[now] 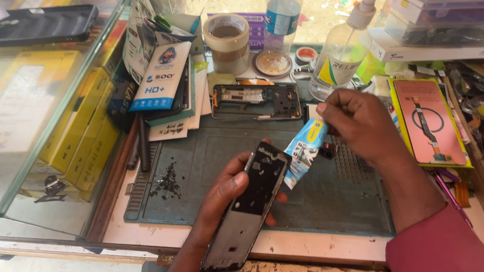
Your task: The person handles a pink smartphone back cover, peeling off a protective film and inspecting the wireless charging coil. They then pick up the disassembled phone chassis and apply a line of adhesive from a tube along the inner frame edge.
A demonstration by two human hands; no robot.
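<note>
My left hand [218, 204] grips a black phone frame [248, 207], held upright and tilted over the near edge of the dark green work mat [345, 198]. My right hand [360, 123] pinches a small blue and white tube [303, 151] by its upper end, its lower end pointing down toward the top of the frame. A second opened phone body [257, 100] lies flat at the far edge of the mat, its inner parts showing.
Behind the mat stand a tape roll [226, 40], a plastic water bottle [282, 18] and a clear spray bottle [341, 50]. A glass counter [18, 102] with a black phone [31, 24] is at left. Packaged parts [431, 122] and boxes crowd the right. Small screws [167, 182] lie on the mat.
</note>
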